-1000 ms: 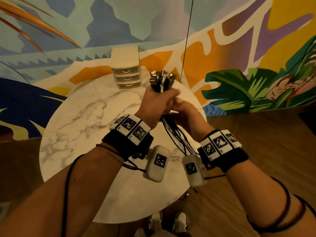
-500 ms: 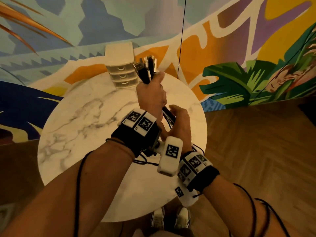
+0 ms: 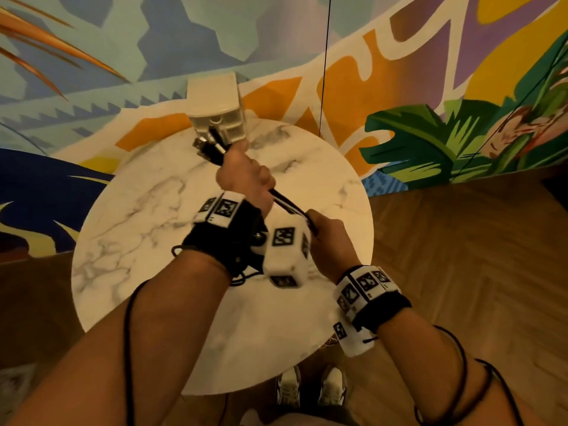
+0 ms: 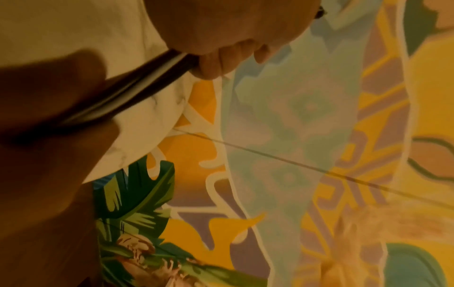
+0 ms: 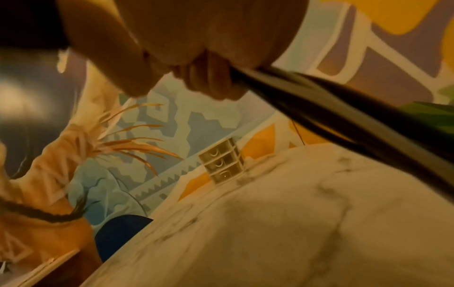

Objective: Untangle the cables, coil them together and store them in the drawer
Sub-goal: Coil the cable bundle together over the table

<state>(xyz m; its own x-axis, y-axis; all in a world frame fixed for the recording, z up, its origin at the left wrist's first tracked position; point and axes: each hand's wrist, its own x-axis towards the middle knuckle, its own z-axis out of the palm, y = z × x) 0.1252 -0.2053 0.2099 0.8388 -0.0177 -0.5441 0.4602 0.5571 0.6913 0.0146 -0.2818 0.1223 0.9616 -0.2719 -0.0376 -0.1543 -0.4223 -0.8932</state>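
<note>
We held the cables (image 3: 285,202) as one dark bundle above the table (image 3: 147,210), stretched taut between our two hands. Our left hand (image 3: 242,176) was clenched round the bundle nearer the drawers (image 3: 219,118), fingers wrapped fully about it, and the plug ends (image 3: 209,146) stuck out past that fist toward the drawers, overlapping the lower drawer fronts in the head view. Our right hand (image 3: 330,238) gripped the same bundle farther from the drawers, toward the table's near edge, with the cables entering the fist from the top. In the left wrist view the bundle (image 4: 137,87) ran out of the curled fingers (image 4: 216,62) of the left hand and down into the right hand (image 4: 49,136), which was dark and blurred there. In the right wrist view the bundle (image 5: 343,116) left the right fingers (image 5: 209,79) as a smeared black band, and the drawers (image 5: 222,161) stood at the table's far edge with all three fronts closed, so far as the blur let us judge. The cables were in the air, clear of the table, short of the drawers. Behind the drawers rose the mural (image 3: 461,72). Below the table's near edge we saw our shoes (image 3: 310,385) on the wooden floor (image 3: 476,272)
</note>
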